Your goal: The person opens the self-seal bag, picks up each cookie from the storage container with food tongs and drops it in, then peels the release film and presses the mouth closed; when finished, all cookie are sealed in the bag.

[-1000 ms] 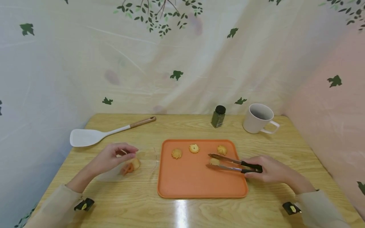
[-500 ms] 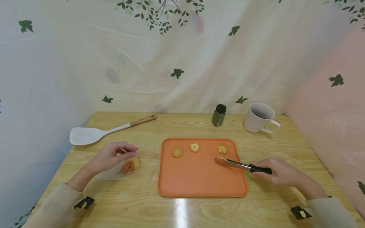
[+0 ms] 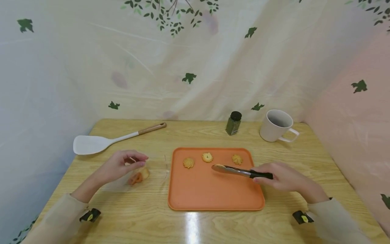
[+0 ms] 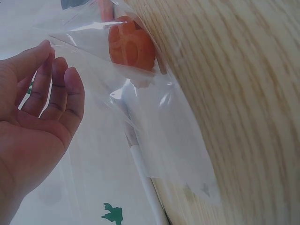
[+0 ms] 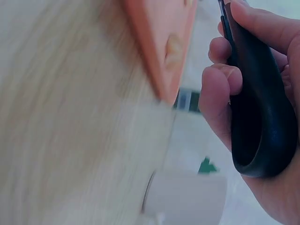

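My right hand [image 3: 283, 177] grips tongs [image 3: 239, 171], cookie [image 3: 220, 165] clamped, over tray [image 3: 210, 195]; my left hand [image 3: 122, 167] pinches bag [image 4: 173, 136], tray's nine o'clock.

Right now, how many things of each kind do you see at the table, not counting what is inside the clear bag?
Cookies (three on the tray, one in the tongs): 4
Tray: 1
Tongs: 1
Spatula: 1
Jar: 1
Mug: 1
Clear bag: 1
Total: 10
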{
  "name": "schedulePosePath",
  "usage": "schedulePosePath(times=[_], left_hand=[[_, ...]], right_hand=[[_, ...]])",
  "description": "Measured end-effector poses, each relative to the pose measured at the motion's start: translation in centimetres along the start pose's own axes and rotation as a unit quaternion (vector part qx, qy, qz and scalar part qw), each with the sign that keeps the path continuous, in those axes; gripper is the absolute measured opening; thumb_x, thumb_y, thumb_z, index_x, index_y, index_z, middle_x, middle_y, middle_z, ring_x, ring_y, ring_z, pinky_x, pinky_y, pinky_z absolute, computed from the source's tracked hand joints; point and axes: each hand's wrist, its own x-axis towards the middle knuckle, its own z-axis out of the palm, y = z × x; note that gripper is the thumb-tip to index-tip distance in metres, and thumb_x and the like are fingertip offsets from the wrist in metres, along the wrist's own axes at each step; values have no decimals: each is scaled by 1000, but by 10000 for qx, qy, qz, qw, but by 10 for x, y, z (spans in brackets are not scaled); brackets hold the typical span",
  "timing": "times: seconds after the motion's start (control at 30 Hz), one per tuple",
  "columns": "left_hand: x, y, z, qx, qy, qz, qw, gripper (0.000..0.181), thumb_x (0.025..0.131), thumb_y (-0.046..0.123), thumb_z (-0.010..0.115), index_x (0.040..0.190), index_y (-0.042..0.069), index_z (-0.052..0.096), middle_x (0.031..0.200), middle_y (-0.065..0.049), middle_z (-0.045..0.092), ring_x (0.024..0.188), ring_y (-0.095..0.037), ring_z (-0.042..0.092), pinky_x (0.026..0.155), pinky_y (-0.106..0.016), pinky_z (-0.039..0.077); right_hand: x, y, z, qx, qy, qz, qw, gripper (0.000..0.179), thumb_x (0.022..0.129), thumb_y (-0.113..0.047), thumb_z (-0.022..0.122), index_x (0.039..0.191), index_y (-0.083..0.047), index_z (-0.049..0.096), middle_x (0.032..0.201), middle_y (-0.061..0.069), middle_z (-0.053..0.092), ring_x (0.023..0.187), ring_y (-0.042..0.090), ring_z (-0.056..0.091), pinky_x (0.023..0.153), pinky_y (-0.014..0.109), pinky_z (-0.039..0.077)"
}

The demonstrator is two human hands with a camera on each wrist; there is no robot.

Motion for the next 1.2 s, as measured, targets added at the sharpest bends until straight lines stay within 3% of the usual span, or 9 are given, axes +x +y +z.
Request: schedulePosePath(times=[0.23, 0.43, 0.53, 0.7, 0.87, 0.97, 1.07, 1.2], left_hand=[[0, 0, -1, 61, -25, -22, 10000, 19, 96, 6, 71, 114, 1, 74, 105, -13, 73, 91, -12, 67, 75, -30, 58], [2, 3, -3, 128, -60, -146, 9998, 20, 96, 10, 71, 114, 2, 74, 106, -12, 74, 91, -12, 67, 76, -30, 58], [3, 4, -4, 140, -55, -101, 9998, 19, 96, 9, 71, 114, 2, 74, 105, -13, 73, 91, -12, 67, 75, -30, 58], [5, 5, -6, 208, -32, 0, 9998, 18, 96, 7, 71, 113, 1, 74, 104, -9, 74, 90, -12, 67, 74, -31, 58], [7, 7, -7, 227, -19, 54, 9997, 18, 96, 5, 70, 114, 3, 74, 104, -2, 74, 90, -11, 66, 74, -29, 58], [7, 8, -8, 201, -39, 129, 9997, 18, 95, 4, 70, 113, 5, 74, 104, -5, 74, 90, -11, 67, 74, -29, 58], [8, 9, -7, 167, -43, 239, 9996, 18, 95, 3, 70, 113, 6, 74, 103, -11, 74, 89, -11, 67, 73, -29, 58], [10, 10, -6, 112, -40, 255, 9996, 19, 95, 2, 70, 113, 6, 74, 103, -15, 73, 88, -12, 67, 72, -29, 58]], right_hand=[[51, -15, 7, 88, -314, -57, 9995, 39, 102, -25, 65, 132, -1, 66, 83, -8, 69, 53, -5, 36, 50, 19, 38], [110, -29, 24, 180, -599, -259, 9977, 29, 103, -31, 62, 124, -14, 72, 62, -14, 44, 47, -2, 33, 48, 19, 32], [137, -38, 34, 196, -705, -441, 9963, 26, 105, -31, 60, 121, -15, 73, 64, -14, 43, 48, -2, 34, 49, 19, 33], [173, -53, 52, 302, -807, -551, 9948, 21, 107, -29, 56, 103, -16, 71, 74, -9, 56, 54, 1, 40, 55, 20, 36], [199, -63, 67, 111, -815, -583, 9949, 17, 106, -28, 58, 101, -16, 69, 66, -8, 47, 52, 3, 36, 54, 20, 34], [212, -68, 77, -214, -812, -688, 9941, 18, 106, -29, 57, 96, -17, 66, 65, -8, 42, 53, 3, 34, 54, 20, 31], [223, -74, 86, -470, -813, -720, 9930, 19, 106, -30, 56, 103, -17, 69, 67, -8, 45, 52, 4, 34, 54, 20, 30], [233, -82, 94, -637, -822, -640, 9925, 31, 106, -33, 57, 126, -13, 70, 68, -7, 52, 51, 6, 38, 55, 21, 33]])
